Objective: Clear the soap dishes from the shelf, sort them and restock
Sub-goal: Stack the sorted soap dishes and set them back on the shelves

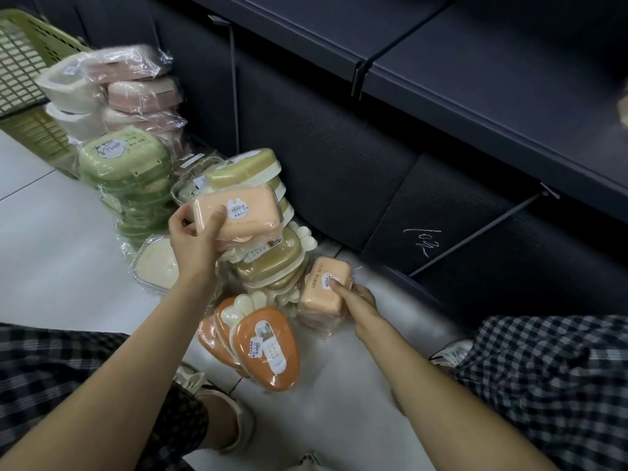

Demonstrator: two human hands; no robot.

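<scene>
White price stickers are showing on the wrapped soap dishes, their print too small to read, and chalky writing is showing on the dark shelf base (421, 243). Everything is sitting on a pale tiled floor (51, 253) — sorted stacks against the shelving. The left hand (193, 239) is gripping a peach soap dish (238, 212) above the stacks, while the right hand (360, 311) is holding another peach dish (323, 290) atop a low pile.

The wrapped peach rectangular soap dish (238, 212) sits mid-frame, held above the stack of olive oval plastic dishes (268, 263). At its 10 o'clock stands the pile of green rounded dishes (124, 161), with pink wrapped dishes (139, 93) and the green plastic basket (23, 59) farther along. At 5 o'clock lie orange carrot-shaped dishes (265, 348); a second peach dish (324, 290) rests at 4 o'clock. The dark shelf unit (475, 96) spans 1 to 3 o'clock.
</scene>
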